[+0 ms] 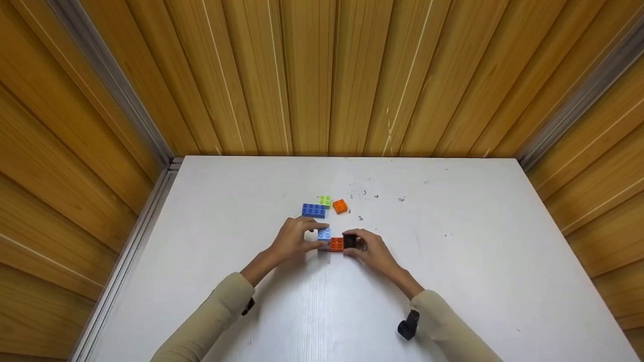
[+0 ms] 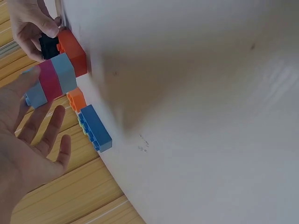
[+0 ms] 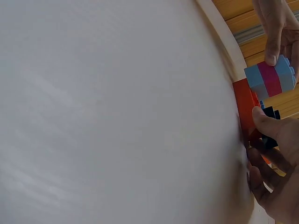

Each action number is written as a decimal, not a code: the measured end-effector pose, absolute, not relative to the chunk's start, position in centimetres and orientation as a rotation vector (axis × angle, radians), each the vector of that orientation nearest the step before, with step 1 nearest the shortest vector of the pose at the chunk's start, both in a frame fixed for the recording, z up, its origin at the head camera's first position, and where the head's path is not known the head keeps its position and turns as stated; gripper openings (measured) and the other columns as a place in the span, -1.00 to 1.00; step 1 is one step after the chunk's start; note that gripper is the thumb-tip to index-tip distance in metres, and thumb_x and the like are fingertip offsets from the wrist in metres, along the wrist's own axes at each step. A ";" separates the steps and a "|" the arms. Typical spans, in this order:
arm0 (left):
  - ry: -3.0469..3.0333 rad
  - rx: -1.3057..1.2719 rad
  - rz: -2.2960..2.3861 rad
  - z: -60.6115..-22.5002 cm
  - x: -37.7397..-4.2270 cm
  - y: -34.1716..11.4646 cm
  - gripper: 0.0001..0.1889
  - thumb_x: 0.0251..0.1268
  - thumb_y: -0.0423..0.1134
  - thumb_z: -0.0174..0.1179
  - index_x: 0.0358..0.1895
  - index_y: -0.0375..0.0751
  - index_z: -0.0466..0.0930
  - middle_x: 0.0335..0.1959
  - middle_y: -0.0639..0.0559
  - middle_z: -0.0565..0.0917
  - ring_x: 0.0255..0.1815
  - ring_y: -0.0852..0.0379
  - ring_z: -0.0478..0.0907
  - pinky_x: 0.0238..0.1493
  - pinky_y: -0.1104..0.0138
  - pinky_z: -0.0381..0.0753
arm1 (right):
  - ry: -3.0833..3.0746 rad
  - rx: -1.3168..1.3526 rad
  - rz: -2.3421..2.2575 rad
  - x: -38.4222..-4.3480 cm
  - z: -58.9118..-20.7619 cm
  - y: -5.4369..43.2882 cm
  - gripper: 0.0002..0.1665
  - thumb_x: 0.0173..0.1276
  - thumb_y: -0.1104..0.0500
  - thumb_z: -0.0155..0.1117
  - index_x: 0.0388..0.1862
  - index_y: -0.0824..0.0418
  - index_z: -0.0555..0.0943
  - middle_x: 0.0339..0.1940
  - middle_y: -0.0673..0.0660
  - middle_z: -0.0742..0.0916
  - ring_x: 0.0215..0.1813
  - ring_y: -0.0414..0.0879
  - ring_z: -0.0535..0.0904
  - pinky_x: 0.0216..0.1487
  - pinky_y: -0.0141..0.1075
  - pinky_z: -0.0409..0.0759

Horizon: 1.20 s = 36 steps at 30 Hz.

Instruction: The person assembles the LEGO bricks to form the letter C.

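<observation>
A stack of toy bricks, light blue (image 2: 66,71), magenta (image 2: 50,78) and light blue again, is pinched between thumb and finger of my left hand (image 1: 293,237). It stands at the left end of a long red brick (image 2: 74,52) lying on the table; whether the two touch, I cannot tell. On the red brick's right part is a black brick (image 1: 349,241), which my right hand (image 1: 373,250) grips between thumb and fingers. Red studs show between the stack and the black brick in the head view. Fingers partly cover the black brick in the right wrist view.
Behind the hands on the white table (image 1: 453,281) lie a dark blue brick (image 1: 313,210), a lime green brick (image 1: 325,201) and an orange brick (image 1: 340,206). Wood-patterned panels (image 1: 307,75) rise along the table's back and sides.
</observation>
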<state>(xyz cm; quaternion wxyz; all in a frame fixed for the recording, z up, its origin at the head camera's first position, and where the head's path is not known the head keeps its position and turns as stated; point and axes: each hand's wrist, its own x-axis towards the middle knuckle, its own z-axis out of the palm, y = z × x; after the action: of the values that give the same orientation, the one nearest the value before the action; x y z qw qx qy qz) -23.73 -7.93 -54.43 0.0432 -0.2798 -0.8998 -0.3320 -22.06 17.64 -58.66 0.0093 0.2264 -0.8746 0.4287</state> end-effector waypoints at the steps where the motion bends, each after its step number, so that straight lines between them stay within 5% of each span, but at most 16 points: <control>1: -2.751 -0.856 -1.015 -54.5 -23.8 -7.9 -0.57 0.15 -0.08 0.51 0.10 -0.07 0.77 -0.04 -0.03 0.82 -0.04 -0.02 0.73 -0.05 0.13 0.53 | -2.726 0.709 1.338 -22.1 -58.7 17.6 -0.47 0.25 0.19 0.50 0.20 0.27 0.63 0.10 0.25 0.76 -0.06 0.01 0.64 -0.04 -0.29 0.59; 9: -2.829 -0.830 -0.964 -54.2 -24.2 -7.8 -0.56 0.15 0.01 0.49 0.10 -0.02 0.77 -0.07 -0.03 0.83 -0.01 -0.02 0.72 0.03 0.07 0.55 | -2.736 0.680 1.400 -22.3 -58.9 17.9 -0.47 0.23 0.17 0.52 0.18 0.24 0.65 0.09 0.26 0.76 -0.07 0.04 0.66 -0.03 -0.27 0.61; 17: -2.893 -0.894 -0.880 -53.5 -25.1 -7.4 -0.53 0.14 0.06 0.49 0.11 0.00 0.77 -0.18 0.04 0.84 -0.20 -0.02 0.69 -0.06 0.16 0.48 | -2.723 0.653 1.379 -22.2 -58.9 18.1 -0.48 0.20 0.20 0.54 0.16 0.25 0.67 0.07 0.25 0.77 -0.08 -0.01 0.64 -0.04 -0.27 0.59; 23: -2.895 -1.036 -1.180 -53.4 -26.8 -8.5 -0.55 0.22 -0.05 0.47 0.13 -0.18 0.75 0.00 -0.09 0.81 0.02 -0.05 0.73 0.10 0.03 0.63 | -2.716 0.681 1.409 -22.6 -58.7 17.6 -0.49 0.20 0.20 0.54 0.15 0.25 0.67 0.04 0.24 0.78 -0.10 -0.02 0.64 -0.03 -0.29 0.59; 27: -2.806 -0.851 -1.499 -53.6 -29.0 -8.6 -0.56 0.34 -0.16 0.37 0.20 -0.31 0.67 0.02 -0.23 0.77 0.00 -0.13 0.71 0.10 0.01 0.65 | -2.749 0.657 1.415 -22.6 -58.5 17.5 -0.48 0.21 0.17 0.54 0.16 0.20 0.67 0.02 0.19 0.78 -0.13 -0.09 0.59 -0.03 -0.32 0.55; 31: -2.799 -0.560 -1.292 -54.3 -31.1 -7.7 -0.59 0.38 -0.16 0.34 0.21 -0.25 0.66 -0.01 -0.23 0.76 -0.05 -0.12 0.71 0.01 0.04 0.68 | -2.779 0.616 1.425 -22.4 -58.5 17.5 -0.47 0.20 0.15 0.54 0.17 0.18 0.67 -0.01 0.15 0.78 -0.14 -0.14 0.54 -0.04 -0.35 0.50; 36: -2.949 -0.480 -0.993 -55.5 -32.7 -6.0 -0.49 0.26 -0.06 0.43 0.22 -0.21 0.67 0.08 -0.24 0.72 0.11 -0.19 0.63 0.14 -0.07 0.57 | -2.757 0.604 1.446 -22.2 -58.8 17.5 -0.48 0.20 0.15 0.54 0.16 0.18 0.67 -0.03 0.15 0.78 -0.16 -0.14 0.55 -0.07 -0.35 0.51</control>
<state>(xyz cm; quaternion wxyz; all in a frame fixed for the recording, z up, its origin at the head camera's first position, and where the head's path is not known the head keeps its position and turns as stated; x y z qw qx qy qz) -32.68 -5.99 -55.52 -0.0032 -0.1524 -0.9367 -0.3153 -22.20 17.51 -58.84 -0.0149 0.1905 -0.8692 0.4560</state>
